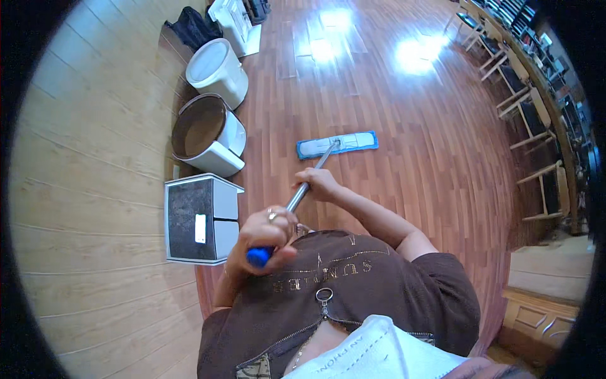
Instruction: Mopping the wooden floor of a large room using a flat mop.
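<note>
Left grip (268, 234), right grip (319, 183), closed around mop (297, 197)

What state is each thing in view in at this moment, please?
Flat mop, head flat on the wood floor.
Mop handle, held slanting.
Left hand, closed near its top.
Right hand, closed around it lower down.
White cabinet, fronts seemingly shut.
White phone-like object, lying on the cabinet.
Wooden chairs, standing in a row.
Shirt zipper, partly open at the neck.
</note>
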Demonstrator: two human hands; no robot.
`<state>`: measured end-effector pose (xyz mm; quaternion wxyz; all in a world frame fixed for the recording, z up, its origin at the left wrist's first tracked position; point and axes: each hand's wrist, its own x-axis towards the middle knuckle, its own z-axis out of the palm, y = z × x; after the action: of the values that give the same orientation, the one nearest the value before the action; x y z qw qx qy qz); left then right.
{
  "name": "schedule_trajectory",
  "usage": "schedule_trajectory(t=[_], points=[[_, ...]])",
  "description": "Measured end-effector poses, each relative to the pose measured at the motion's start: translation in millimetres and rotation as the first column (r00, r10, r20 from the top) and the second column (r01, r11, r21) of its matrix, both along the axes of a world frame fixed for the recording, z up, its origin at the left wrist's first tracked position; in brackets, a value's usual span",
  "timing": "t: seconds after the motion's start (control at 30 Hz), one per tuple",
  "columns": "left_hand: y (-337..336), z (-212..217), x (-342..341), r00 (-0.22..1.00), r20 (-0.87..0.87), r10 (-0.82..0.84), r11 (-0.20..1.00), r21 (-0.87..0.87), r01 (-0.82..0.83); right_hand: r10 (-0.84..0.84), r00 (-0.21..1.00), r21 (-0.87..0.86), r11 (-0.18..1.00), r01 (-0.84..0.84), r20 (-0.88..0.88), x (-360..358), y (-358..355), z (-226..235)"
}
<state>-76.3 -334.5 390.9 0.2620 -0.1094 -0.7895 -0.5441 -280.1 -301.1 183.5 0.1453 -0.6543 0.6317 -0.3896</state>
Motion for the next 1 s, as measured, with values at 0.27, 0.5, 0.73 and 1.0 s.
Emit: schedule_trajectory(t=[0.27,0.5,0.73,1.0], points=[[-24.6,-14.2,-16.4,0.995,0.088,0.048,0.994,-0.101,-0.039,-0.032,0.997,-0.027,0.999,0.034,0.069,-20.5,-38.4,-32.0],[-37.4,44.4,24.7,0.999,0.002,0.053,0.998,-0.045,-0.053,0.115,0.993,0.089,0.989,-0.116,0.017,38.0,-50.6,27.9],[-30.3,66.6,63.7,0.995,0.032,0.097,0.989,-0.119,-0.092,0.408,0.913,0.148,0.904,-0.401,-0.020,69.2,-69.2,62.4],[-53.4,7.6,28.3,0.934,-0.141,0.329,0.942,0.117,-0.315,0.419,0.907,0.162,0.898,-0.409,-0.031,38.3,-131.7,30.8]])
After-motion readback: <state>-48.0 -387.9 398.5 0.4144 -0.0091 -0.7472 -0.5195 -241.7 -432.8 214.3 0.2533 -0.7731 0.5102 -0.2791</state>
